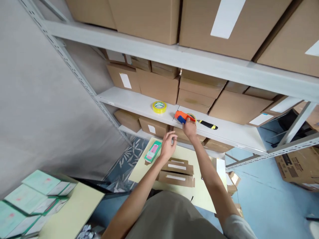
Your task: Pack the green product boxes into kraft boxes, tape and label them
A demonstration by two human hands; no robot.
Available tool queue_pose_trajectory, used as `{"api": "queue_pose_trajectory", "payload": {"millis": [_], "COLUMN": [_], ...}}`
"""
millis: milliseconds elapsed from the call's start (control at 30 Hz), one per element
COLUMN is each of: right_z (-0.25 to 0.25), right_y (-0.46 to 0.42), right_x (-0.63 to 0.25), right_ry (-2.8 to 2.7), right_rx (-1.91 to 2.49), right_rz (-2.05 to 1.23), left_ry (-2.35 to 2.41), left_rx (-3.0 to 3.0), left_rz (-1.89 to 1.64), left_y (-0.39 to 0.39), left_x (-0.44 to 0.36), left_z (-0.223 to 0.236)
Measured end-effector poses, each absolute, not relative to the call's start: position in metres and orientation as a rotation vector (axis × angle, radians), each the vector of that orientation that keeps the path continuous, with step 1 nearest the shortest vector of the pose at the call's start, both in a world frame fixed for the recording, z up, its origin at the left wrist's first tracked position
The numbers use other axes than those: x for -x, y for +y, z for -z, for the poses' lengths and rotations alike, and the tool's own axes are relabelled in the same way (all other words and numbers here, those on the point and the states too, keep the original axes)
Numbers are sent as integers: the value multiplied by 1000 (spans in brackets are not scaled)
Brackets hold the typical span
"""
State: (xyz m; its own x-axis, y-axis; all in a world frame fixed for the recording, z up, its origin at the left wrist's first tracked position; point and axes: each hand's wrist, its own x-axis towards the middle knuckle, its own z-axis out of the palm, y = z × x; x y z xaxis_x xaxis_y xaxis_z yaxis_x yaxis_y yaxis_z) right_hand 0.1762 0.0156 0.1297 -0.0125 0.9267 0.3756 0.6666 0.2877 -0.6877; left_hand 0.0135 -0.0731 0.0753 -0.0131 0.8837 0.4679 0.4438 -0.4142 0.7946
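My right hand [190, 127] is closed on the handle of an orange and blue tape dispenser [181, 116] at the shelf's front edge. A roll of tape shows partly behind it. Just right of it lies a black and yellow utility knife [208, 124]. To the left, a yellow roll of tape [159, 107] lies flat on the same shelf. My left hand [168, 144] hangs in the air below the shelf with curved fingers apart and nothing in it. Beneath it, a green box with a pink front [153, 151] and flattened brown cartons [176, 173] lie on the table.
Cardboard boxes [159, 81] line the back of the shelf [231, 132], with larger ones on the level above. A cream table [139, 172] stands before me. Green and white packages [32, 196] lie on another table at left. A brown carton [296, 162] sits at right.
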Motion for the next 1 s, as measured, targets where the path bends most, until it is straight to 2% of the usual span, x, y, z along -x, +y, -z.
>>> {"api": "queue_pose_trajectory", "payload": {"millis": [100,233,367,700,1000], "right_z": [-94,-45,-23,1,-5], "right_y": [-40,-148,-219,-236,-239], "right_x": [-171,-155,-140,-137,-163], "right_ry": [-1648,-1328,-1077,-1116,-1481], "right_rx": [1472,1285,1256,1299,1337], "right_rz": [-599,-1184,-1512,-1624,-1719], "left_ry": [1331,1377,1431,1357,1270], "left_rx": [-1674,-1367,-1355,-1386,-992], "left_rz": [-1388,-1348,-1214,-1045,-996], "left_y": [-119,-193,-243,-260,-215], "left_x": [2,15,24,38,68], "left_z": [-50,-26,-17,-13,-29]}}
